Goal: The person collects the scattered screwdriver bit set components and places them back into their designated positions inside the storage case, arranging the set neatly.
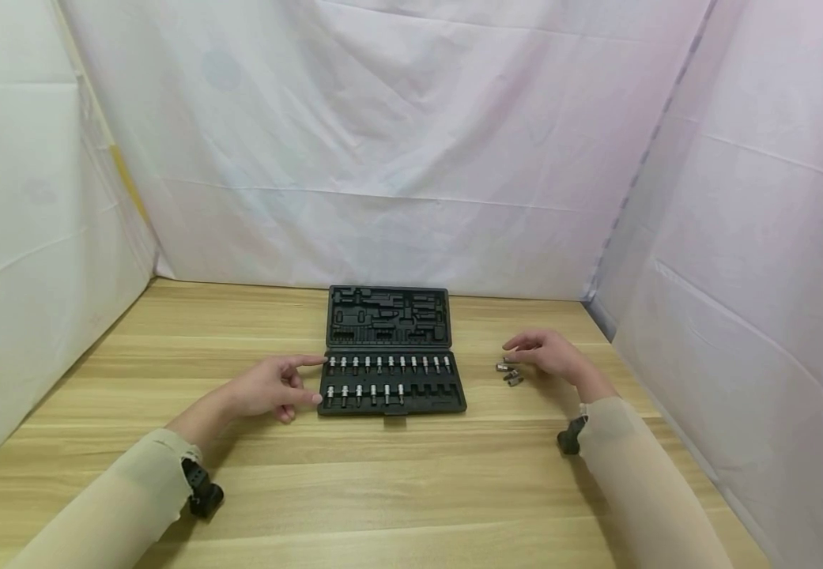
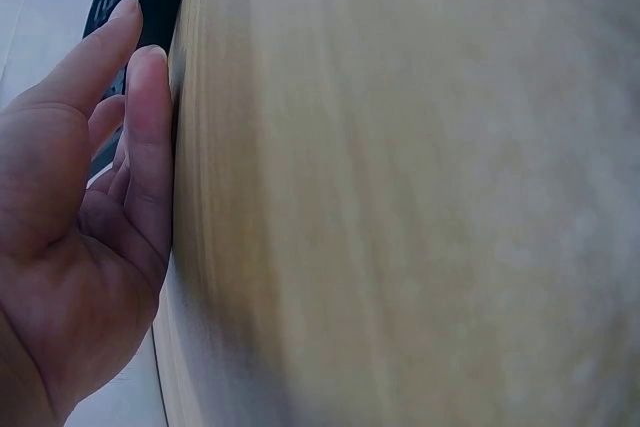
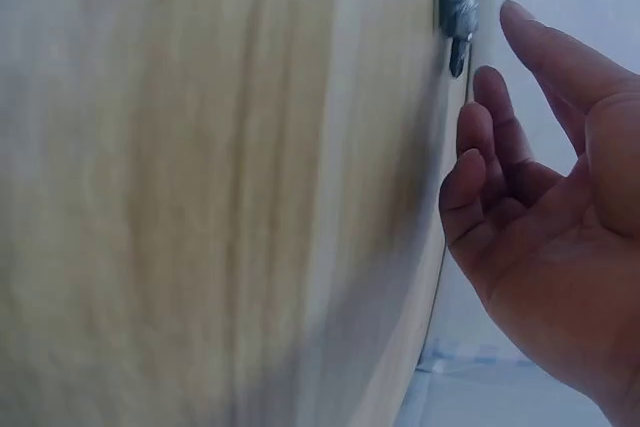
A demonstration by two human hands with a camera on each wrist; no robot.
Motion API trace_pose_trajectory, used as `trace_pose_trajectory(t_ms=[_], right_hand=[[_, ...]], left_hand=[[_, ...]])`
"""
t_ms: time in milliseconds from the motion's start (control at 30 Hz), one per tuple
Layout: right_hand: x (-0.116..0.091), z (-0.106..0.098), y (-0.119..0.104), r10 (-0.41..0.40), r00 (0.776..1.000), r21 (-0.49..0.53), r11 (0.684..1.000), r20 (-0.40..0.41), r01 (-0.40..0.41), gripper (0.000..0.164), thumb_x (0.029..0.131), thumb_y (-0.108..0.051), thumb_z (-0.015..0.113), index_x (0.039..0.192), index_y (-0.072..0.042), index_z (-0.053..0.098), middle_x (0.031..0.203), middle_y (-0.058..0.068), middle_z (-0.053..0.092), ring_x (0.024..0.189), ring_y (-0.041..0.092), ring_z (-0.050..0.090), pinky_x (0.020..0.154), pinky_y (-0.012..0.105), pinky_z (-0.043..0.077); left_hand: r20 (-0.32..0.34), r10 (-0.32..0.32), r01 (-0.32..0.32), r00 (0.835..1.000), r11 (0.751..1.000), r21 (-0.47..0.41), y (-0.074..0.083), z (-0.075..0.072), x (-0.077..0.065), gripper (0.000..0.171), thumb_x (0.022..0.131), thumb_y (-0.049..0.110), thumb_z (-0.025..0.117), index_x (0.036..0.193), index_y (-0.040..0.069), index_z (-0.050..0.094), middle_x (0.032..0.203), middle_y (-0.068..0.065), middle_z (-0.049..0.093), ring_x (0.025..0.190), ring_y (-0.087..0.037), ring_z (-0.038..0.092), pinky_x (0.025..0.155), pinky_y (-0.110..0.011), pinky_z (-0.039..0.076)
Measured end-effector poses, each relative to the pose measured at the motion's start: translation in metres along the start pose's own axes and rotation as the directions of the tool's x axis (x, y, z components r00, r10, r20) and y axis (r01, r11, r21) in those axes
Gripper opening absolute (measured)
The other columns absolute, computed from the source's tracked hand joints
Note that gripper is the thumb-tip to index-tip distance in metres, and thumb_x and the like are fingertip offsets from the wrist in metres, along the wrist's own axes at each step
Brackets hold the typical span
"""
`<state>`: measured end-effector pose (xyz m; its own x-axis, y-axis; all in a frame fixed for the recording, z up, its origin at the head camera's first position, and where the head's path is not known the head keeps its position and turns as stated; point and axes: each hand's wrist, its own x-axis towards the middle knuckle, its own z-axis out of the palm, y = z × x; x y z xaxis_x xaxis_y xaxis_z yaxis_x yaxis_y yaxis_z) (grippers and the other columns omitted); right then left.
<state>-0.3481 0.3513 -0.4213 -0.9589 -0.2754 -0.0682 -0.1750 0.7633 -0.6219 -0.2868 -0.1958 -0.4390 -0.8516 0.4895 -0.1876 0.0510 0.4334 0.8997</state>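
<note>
A black socket case lies opened out on the table, with two rows of silver bit sockets in its base. The front row has bare slots at its right end. My left hand is at the case's left edge, index finger and thumb extended against it, other fingers bent. My right hand hovers by several loose bit sockets right of the case. In the right wrist view, a bit socket lies beyond the fingertips, and the thumb and fingers stand apart with nothing between them.
The case's moulded lid lies back toward the rear curtain. A wood-grain table spreads out in front. White sheets hang along both sides. Small black cameras are strapped to the wrists.
</note>
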Motion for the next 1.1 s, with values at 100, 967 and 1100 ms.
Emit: trace_pose_trajectory(t_ms=[100, 967, 1100], right_hand=[[0.002, -0.001, 0.004, 0.017, 1.000, -0.021, 1.000, 0.020, -0.017, 0.030, 0.107, -0.028, 0.073, 0.133, -0.013, 0.079, 0.139, 0.017, 0.074, 0.133, 0.039, 0.065, 0.112, 0.055, 0.056], [0.005, 0.002, 0.001, 0.029, 0.998, -0.028, 0.999, -0.052, -0.030, 0.025, 0.109, -0.030, 0.071, 0.126, -0.013, 0.078, 0.132, 0.013, 0.076, 0.122, 0.031, 0.068, 0.106, 0.047, 0.056], [0.004, 0.003, -0.013, -0.002, 0.998, 0.023, 1.000, -0.057, 0.003, 0.028, 0.110, -0.029, 0.070, 0.129, -0.010, 0.075, 0.130, 0.015, 0.076, 0.123, 0.033, 0.069, 0.108, 0.049, 0.056]], left_hand=[[-0.001, 0.003, -0.003, 1.000, 1.000, 0.002, 0.000, 0.000, 0.000, 0.088, 0.099, 0.020, 0.085, 0.172, 0.012, 0.037, 0.100, -0.012, 0.059, 0.070, -0.020, 0.067, 0.065, -0.034, 0.069], [-0.006, -0.007, 0.007, 1.000, 1.000, 0.018, -0.003, -0.001, 0.002, 0.088, 0.097, 0.021, 0.086, 0.171, 0.014, 0.039, 0.101, -0.013, 0.059, 0.071, -0.020, 0.068, 0.067, -0.036, 0.070], [-0.008, -0.010, 0.010, 1.000, 1.000, 0.015, -0.002, 0.000, 0.001, 0.087, 0.098, 0.021, 0.086, 0.171, 0.013, 0.039, 0.101, -0.012, 0.059, 0.070, -0.019, 0.067, 0.067, -0.036, 0.070]])
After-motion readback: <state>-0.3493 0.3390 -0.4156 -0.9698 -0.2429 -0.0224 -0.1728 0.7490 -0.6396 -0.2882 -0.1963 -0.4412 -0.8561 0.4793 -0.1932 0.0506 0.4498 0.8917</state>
